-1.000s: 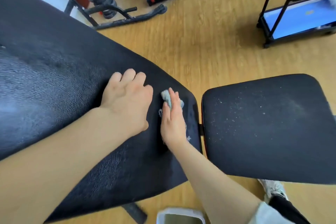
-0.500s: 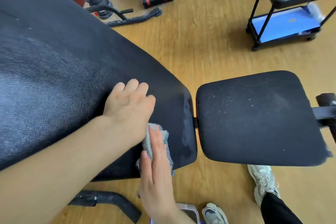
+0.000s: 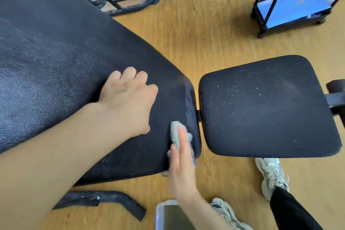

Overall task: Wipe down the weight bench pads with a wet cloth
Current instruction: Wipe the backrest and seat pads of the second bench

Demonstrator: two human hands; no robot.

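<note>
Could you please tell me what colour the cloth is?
The cloth is light grey; the head view shows it under the right hand.

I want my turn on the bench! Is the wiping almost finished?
Not yet. Done: a shiny wet streak runs along the end edge of the back pad. In hand: the right hand presses the cloth flat on that pad's near corner, while the left hand rests on it. Left: the seat pad is dotted with white specks, so it looks unwiped.
</note>
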